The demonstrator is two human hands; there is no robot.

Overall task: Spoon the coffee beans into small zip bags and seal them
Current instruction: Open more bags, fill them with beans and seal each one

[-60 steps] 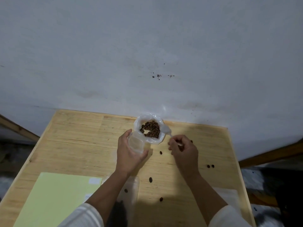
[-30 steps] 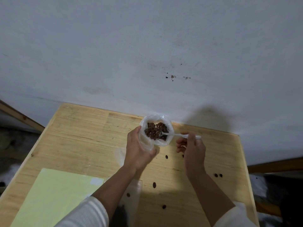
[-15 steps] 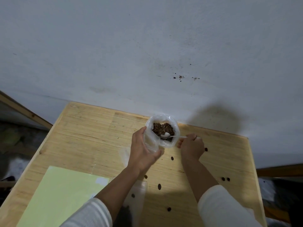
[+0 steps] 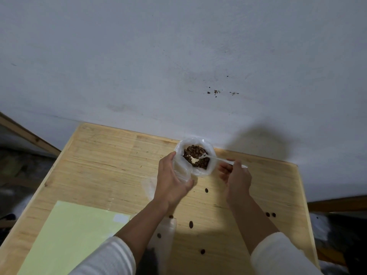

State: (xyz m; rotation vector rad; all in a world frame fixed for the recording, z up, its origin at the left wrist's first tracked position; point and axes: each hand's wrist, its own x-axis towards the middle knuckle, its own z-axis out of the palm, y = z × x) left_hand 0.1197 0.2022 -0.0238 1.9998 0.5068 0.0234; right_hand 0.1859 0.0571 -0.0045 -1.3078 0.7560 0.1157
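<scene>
A clear plastic bag [image 4: 211, 165] full of brown coffee beans [image 4: 195, 152] stands open at the far edge of the wooden table [image 4: 103, 165]. My left hand [image 4: 172, 181] grips a small clear zip bag [image 4: 181, 171] right beside the big bag's left side. My right hand [image 4: 237, 178] holds a white plastic spoon [image 4: 216, 158] by its handle. The spoon's bowl lies among the beans inside the big bag.
Several loose beans lie scattered on the table, such as one bean [image 4: 206, 190] between my hands and two beans [image 4: 270, 214] at the right. A pale green sheet [image 4: 65, 235] covers the near left. More clear zip bags [image 4: 164, 241] lie under my left forearm. A grey wall rises behind.
My right hand turned the spoon and pushed its bowl down into the beans. My left hand brought the small zip bag up against the big bag. The view shifted slightly.
</scene>
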